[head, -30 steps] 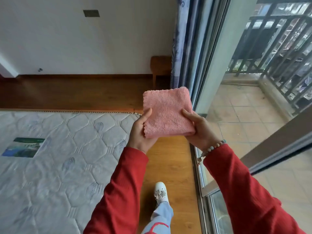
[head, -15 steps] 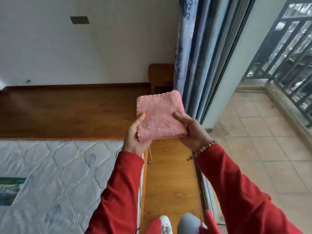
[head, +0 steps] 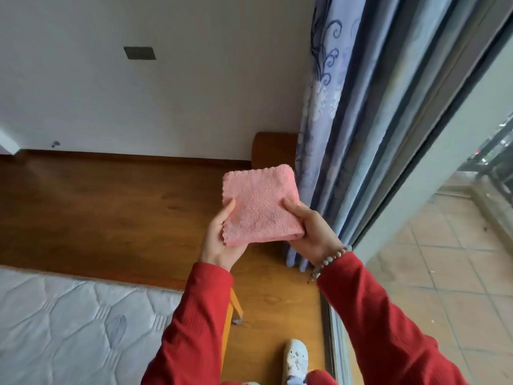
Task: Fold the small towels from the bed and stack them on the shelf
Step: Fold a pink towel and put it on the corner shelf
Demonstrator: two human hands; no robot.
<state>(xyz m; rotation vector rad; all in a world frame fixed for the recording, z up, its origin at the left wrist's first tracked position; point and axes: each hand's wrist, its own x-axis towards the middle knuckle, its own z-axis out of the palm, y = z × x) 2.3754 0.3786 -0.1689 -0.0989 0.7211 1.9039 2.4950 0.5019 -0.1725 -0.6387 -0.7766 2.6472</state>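
Observation:
A folded pink towel is held in the air in front of me, above the wooden floor. My left hand grips its near left edge, thumb on top. My right hand grips its near right corner, thumb across the top and fingers under it. The bare mattress of the bed lies at the lower left, with no towel showing on the visible part. The shelf cannot be identified for certain in this view.
A wooden platform runs behind the bed along the white wall. A small wooden piece of furniture stands in the corner by the blue curtain. A sliding glass door and tiled balcony are on the right. My shoe is on the floor.
I have stepped forward along the bed towards the corner; the mattress has slid down in view and the curtain is closer. Both hands keep the same hold on the folded towel.

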